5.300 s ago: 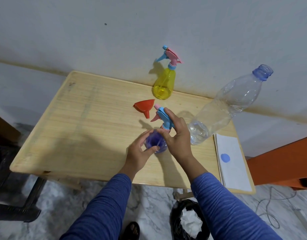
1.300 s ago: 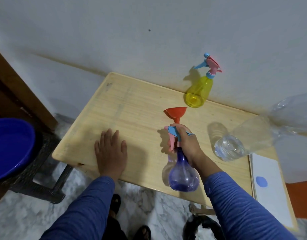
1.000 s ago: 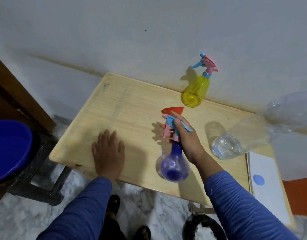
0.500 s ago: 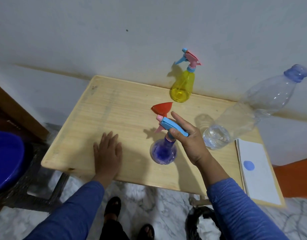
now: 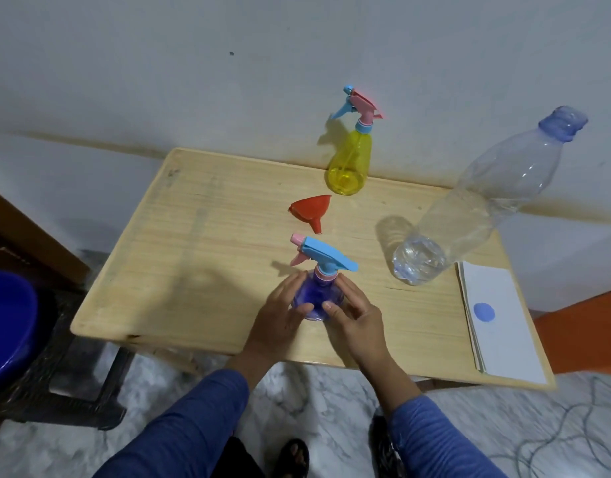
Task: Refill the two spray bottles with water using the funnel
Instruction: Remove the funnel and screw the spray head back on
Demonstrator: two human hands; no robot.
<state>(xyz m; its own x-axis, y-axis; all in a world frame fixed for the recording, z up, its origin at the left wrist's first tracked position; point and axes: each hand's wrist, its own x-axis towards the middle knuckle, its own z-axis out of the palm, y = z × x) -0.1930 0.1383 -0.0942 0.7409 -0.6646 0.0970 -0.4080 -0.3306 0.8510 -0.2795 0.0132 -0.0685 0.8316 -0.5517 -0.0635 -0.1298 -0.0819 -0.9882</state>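
Purple spray bottle (image 5: 314,298): upright near front edge of wooden surface (image 5: 193,257), cupped between left hand (image 5: 279,319) and right hand (image 5: 354,319), both grips curled around its body. Red funnel (image 5: 311,210): lying behind it. Yellow spray bottle (image 5: 350,160): upright at wall. Clear water bottle (image 5: 469,215): right.

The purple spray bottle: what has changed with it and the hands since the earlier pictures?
The purple spray bottle, earlier lifted off the table edge by the right hand, now stands on the table. The left hand left the tabletop; both cup its body. The red funnel, yellow spray bottle and water bottle stayed.
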